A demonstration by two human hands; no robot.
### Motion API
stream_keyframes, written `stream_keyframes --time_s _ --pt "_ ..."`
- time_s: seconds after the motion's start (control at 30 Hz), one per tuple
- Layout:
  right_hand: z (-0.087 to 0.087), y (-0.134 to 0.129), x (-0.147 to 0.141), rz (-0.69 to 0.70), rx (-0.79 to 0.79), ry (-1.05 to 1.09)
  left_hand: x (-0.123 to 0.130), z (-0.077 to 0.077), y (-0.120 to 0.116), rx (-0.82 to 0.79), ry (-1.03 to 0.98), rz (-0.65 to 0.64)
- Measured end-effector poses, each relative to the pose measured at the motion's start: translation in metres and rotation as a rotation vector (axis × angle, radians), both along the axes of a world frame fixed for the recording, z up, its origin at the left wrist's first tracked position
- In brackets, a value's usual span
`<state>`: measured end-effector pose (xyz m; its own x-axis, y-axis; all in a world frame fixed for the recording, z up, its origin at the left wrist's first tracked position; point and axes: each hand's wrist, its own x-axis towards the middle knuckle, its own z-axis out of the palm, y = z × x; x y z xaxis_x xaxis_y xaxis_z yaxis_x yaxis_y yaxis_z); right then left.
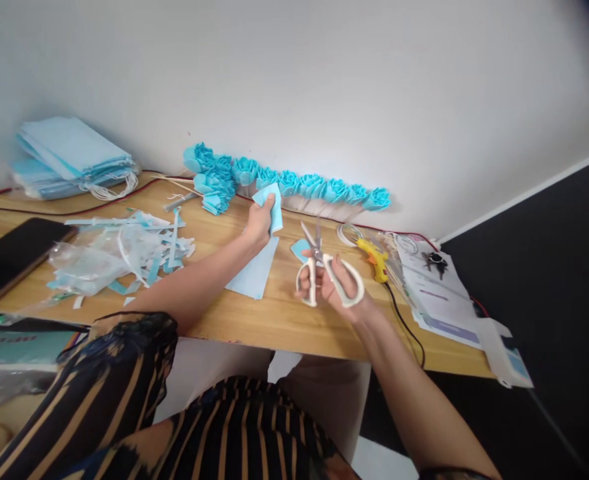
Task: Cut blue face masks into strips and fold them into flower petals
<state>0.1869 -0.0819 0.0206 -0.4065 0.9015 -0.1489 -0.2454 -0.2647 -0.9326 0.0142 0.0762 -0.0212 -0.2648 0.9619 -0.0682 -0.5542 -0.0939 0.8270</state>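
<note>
Well, RH (330,287) w/ scissors (317,255), print (433,295) illegible

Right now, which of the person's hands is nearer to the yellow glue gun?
Right. The right hand, holding scissors, is just to the left of the yellow glue gun. The left hand, gripping a light-blue piece, is farther left, beyond the scissors.

Pale wall (294,80) behind wood-grain desk (284,320); black surface (549,280) at right, 1 white strip (524,198) along upper edge.
</note>
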Motion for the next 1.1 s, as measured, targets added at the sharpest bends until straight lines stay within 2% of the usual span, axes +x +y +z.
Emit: stream_keyframes --time_s 0.1,0.2,0.43,0.8,1.1 --pt "-0.006 -0.010 -0.020 0.063 -0.041 0.034 -0.001 0.002 -0.001 -0.019 0.008 0.024" --pt "-0.009 -0.015 -0.028 0.081 -0.052 0.033 0.000 0.004 -0.002 -0.035 0.030 0.061" --pt "-0.007 -0.013 -0.031 0.065 -0.073 0.038 -0.001 0.010 -0.002 -0.066 0.045 0.110" --pt "-0.011 -0.007 -0.032 0.044 -0.104 0.086 0.000 0.012 -0.003 -0.086 0.050 0.094" --pt "-0.011 0.001 -0.039 0.022 -0.110 0.090 0.002 0.013 -0.011 -0.023 0.100 0.078"
